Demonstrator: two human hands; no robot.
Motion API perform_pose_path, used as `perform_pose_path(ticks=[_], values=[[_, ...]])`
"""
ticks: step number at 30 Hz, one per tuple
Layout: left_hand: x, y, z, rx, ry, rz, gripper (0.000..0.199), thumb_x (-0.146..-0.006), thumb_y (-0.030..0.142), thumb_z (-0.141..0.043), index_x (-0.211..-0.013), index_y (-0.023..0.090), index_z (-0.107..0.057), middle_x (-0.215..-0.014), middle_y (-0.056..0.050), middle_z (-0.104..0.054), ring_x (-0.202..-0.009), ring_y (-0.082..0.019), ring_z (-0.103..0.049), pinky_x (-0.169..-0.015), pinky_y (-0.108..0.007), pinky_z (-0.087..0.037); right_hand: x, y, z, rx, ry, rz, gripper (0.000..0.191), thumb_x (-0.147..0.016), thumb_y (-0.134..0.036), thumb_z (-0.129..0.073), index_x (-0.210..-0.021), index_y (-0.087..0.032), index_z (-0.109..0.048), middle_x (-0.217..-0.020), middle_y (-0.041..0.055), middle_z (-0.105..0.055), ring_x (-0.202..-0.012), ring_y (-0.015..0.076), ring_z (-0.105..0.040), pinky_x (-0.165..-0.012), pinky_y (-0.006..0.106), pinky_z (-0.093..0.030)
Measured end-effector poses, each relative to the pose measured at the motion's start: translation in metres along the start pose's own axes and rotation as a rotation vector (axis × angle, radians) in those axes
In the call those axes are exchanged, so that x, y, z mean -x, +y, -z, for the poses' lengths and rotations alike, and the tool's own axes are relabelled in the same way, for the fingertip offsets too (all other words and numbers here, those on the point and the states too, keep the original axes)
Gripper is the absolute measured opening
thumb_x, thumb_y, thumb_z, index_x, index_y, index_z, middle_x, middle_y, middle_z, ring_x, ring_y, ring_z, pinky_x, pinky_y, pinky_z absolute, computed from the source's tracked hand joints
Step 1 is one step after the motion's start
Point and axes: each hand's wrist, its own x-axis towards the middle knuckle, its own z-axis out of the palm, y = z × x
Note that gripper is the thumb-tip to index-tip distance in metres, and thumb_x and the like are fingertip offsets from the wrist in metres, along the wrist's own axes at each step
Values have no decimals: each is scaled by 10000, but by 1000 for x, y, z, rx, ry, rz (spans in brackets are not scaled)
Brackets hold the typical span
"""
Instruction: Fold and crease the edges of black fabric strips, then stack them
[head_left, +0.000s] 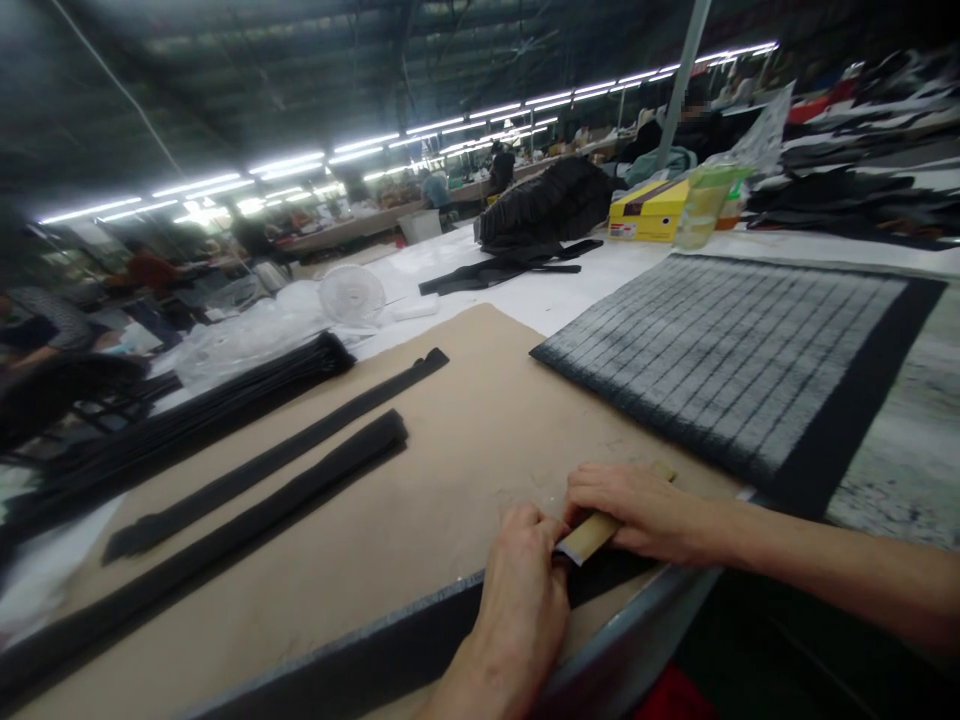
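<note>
Tan bar [592, 537], in the head view, under the curled fingers of the right hand [637, 510], closed around it, near end jutting out toward the left hand [525, 570]. Fingers of the left hand bent and drawn together just beside that end, down at the black strip [405, 645]; exact grip hidden, so impossible to tell how tight. Black strip flat along the near edge of the tabletop [465, 420], running beneath the left hand and on below the bar. Farther left, two loose strips [262, 535] and a dark pile [225, 410]; beyond the right hand, striped cloth [750, 350]; behind, a yellow box [649, 212] beside a cup [705, 205].
</note>
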Motion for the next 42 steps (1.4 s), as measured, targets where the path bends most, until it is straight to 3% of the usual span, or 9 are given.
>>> perform_pose_path(ticks=[5, 9, 15, 18, 24, 31, 36, 39, 42], values=[[-1, 3, 0, 66, -12, 39, 289, -767, -29, -529, -755, 212, -687, -822, -2, -593, -804, -160, -576, -715, -279, -461, -1, 4, 8, 1, -54, -43, 189, -762, -116, -529, -873, -202, -656, -892, 27, -615, -868, 196, -556, -759, 299, -386], [4, 1, -5, -14, -15, 5, 280, -861, 25, -500, -699, 191, -659, -804, -13, -576, -743, -142, -569, -644, -260, -458, 4, 7, 8, 8, -54, -17, 261, -710, -64, -495, -862, -200, -657, -890, 22, -603, -872, 189, -547, -763, 302, -377], [22, -7, -32, -408, 143, -324, 240, -879, 78, -511, -1060, 132, -659, -929, -59, -621, -823, -217, -556, -688, -354, -517, 15, 4, 6, 82, -48, 97, 454, -662, 21, -424, -956, -213, -679, -936, 33, -615, -846, 187, -508, -738, 320, -363], [28, -8, -39, -484, 221, -391, 298, -867, 64, -494, -1138, 64, -619, -936, -78, -623, -814, -218, -550, -701, -360, -521, 19, 0, 6, 131, -59, 97, 516, -691, 37, -406, -1032, -242, -675, -970, 29, -618, -845, 187, -497, -737, 320, -365], [22, -5, -30, -346, 107, -203, 328, -859, 52, -505, -1156, 145, -610, -964, -52, -618, -863, -229, -548, -762, -375, -511, 17, 6, 13, -20, -41, -87, 529, -643, -13, -480, -1119, -195, -622, -985, 40, -607, -943, 200, -546, -821, 310, -392], [15, -1, -24, -241, 48, -149, 339, -882, 90, -479, -1171, 219, -598, -977, -42, -603, -886, -238, -537, -765, -381, -499, 4, 19, 18, -84, -144, -157, 37, -739, -137, -625, -755, -167, -610, -799, -7, -593, -763, 162, -551, -707, 266, -394], [13, 0, -21, -277, 17, -165, 346, -869, 110, -524, -1182, 234, -603, -969, -38, -597, -888, -232, -540, -771, -371, -505, 5, 15, 21, -50, -121, -127, 90, -755, -122, -565, -680, -169, -547, -807, 7, -579, -786, 172, -543, -729, 285, -379], [13, 3, -20, -347, 17, -194, 269, -888, 140, -531, -1123, 223, -630, -955, -30, -604, -879, -225, -555, -750, -362, -514, 9, 8, 22, 25, -116, -78, 171, -677, -37, -496, -722, -179, -579, -852, 18, -593, -837, 186, -543, -739, 301, -361], [15, 4, -28, -430, 91, -261, 243, -901, 155, -537, -1124, 190, -626, -945, -24, -614, -873, -218, -570, -744, -358, -520, 15, 1, 21, 162, -138, 16, 332, -653, 5, -454, -829, -208, -638, -942, 22, -600, -876, 190, -536, -765, 315, -362]])
